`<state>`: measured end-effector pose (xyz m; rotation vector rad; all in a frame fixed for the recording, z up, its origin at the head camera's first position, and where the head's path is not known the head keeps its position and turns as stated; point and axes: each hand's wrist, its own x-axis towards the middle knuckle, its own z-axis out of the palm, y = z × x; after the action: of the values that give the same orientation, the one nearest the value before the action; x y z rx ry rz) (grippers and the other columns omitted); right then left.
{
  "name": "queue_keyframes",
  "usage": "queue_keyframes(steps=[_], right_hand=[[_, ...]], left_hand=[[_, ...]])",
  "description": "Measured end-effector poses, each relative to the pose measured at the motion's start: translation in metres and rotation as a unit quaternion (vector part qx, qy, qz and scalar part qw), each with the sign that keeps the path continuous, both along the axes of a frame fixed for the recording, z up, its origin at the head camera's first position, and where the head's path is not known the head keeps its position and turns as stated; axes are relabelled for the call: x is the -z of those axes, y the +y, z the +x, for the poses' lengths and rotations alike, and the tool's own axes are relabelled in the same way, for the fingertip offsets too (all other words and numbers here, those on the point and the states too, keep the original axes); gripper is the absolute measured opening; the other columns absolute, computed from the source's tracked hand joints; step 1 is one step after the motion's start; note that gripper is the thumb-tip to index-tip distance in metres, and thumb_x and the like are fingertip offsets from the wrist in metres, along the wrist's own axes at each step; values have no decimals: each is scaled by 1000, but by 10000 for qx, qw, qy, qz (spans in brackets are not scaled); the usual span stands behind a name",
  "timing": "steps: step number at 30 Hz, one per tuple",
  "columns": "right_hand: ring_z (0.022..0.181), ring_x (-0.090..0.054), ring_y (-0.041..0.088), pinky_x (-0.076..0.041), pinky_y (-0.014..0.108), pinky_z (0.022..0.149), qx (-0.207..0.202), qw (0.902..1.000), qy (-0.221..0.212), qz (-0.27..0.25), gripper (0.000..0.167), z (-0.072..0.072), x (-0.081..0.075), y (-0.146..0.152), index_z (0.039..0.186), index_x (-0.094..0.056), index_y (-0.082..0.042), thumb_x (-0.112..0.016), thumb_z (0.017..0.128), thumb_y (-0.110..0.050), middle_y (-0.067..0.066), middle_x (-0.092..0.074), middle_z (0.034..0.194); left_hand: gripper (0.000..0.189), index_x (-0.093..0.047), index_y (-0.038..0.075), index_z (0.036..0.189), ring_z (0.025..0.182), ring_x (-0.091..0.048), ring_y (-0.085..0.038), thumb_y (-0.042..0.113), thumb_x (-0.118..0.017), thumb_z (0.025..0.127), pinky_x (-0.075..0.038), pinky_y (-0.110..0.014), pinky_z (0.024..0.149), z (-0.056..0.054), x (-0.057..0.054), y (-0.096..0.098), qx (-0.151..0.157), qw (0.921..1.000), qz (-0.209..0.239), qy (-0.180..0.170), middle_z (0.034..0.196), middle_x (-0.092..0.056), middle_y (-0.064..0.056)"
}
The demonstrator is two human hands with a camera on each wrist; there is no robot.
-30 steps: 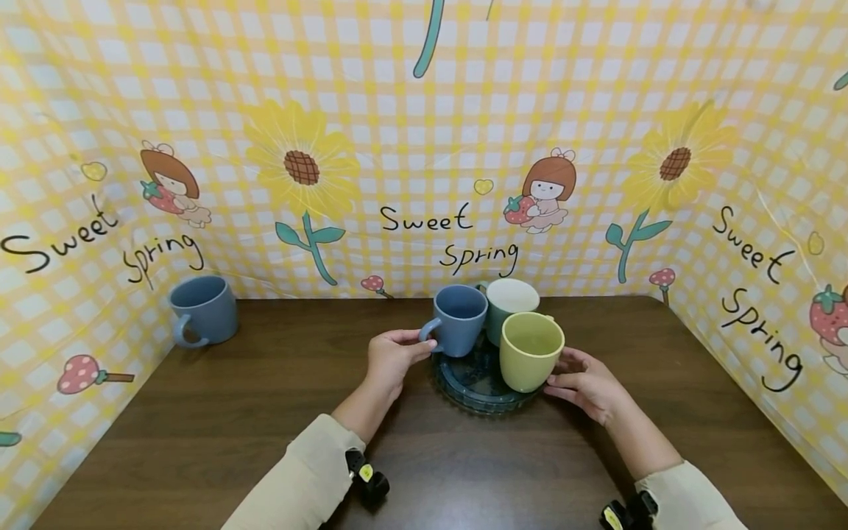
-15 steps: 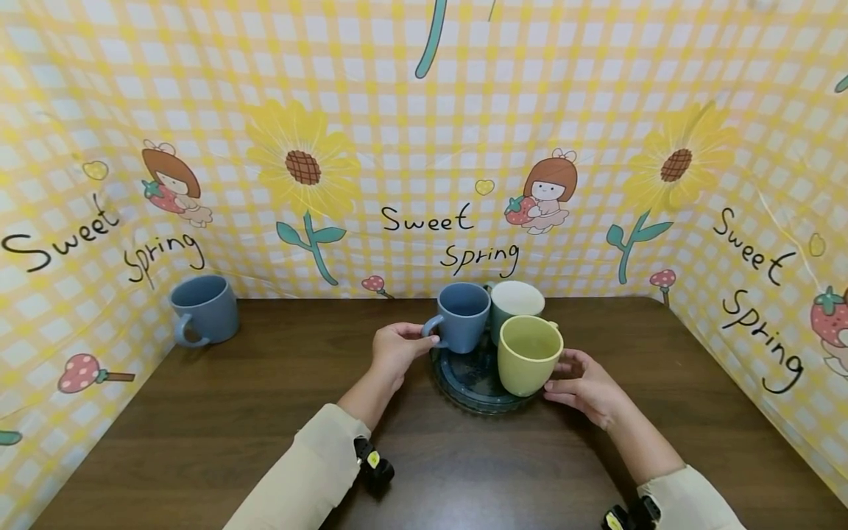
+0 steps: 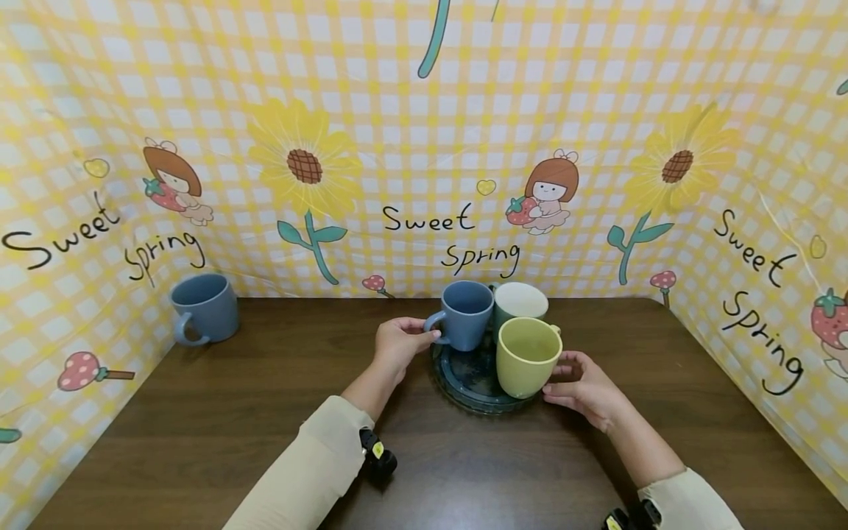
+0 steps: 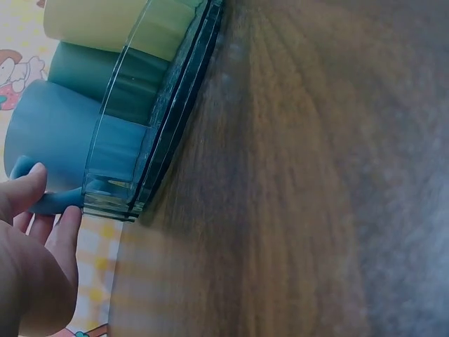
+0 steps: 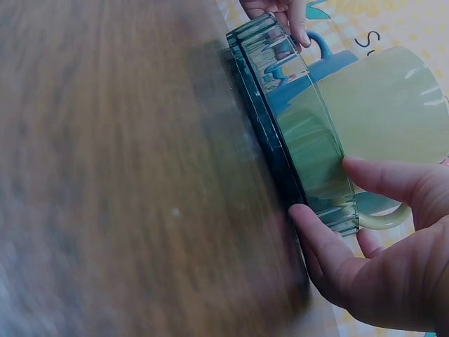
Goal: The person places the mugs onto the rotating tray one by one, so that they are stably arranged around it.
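Three mugs stand upright on a round turntable tray (image 3: 472, 379) with a dark base and a clear, low wall. My left hand (image 3: 396, 347) pinches the handle of the blue mug (image 3: 467, 316) at the tray's left. At the right edge, my right hand (image 3: 584, 390) grips the tray's wall, thumb at the upper rim and fingertip down by the base in the right wrist view. The yellow-green mug (image 3: 526, 364) is closest to that hand, its handle facing back right. Behind it stands a green mug (image 3: 522, 300) with a white inside, partly hidden.
Another blue mug (image 3: 205, 309) stands at the back left of the brown wooden table (image 3: 265, 383), handle toward the front left. Yellow checked cloth (image 3: 424, 147) with printed flowers hangs around the back and sides.
The tray has turned a little: the blue mug shifted right and back, the green mug right, the yellow-green mug left and forward. My left hand moved along with the blue mug.
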<state>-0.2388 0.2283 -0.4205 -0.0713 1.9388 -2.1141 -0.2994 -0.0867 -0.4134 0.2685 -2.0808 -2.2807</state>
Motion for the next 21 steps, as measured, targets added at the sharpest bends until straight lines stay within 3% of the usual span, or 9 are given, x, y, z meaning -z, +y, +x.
queue_keyframes(steps=[8,16,21], right_hand=[[85,-62,21,-59,37,81,27,10000,14,28,72,0,0,0,135,-18,9,-64,80,19,23,-36,121],[91,-64,21,-57,41,86,-21,10000,-48,-1,65,0,1,5,138,-20,14,-59,86,16,20,-45,118],[92,-64,16,-56,40,89,-57,10000,39,52,62,-4,1,9,141,-21,16,-57,90,12,15,-51,117]], left_hand=[[29,-71,-7,103,78,-70,-16,-2,-82,76,-59,-34,80,-1,0,-2,89,9999,-118,18,89,-68,-12],[38,-68,-3,116,98,-67,-21,-10,-76,79,-56,-34,88,5,4,-13,542,9980,53,323,113,-67,-21],[39,-66,-1,119,102,-67,-25,-9,-73,82,-57,-36,87,9,4,-21,774,9964,177,302,114,-66,-18]])
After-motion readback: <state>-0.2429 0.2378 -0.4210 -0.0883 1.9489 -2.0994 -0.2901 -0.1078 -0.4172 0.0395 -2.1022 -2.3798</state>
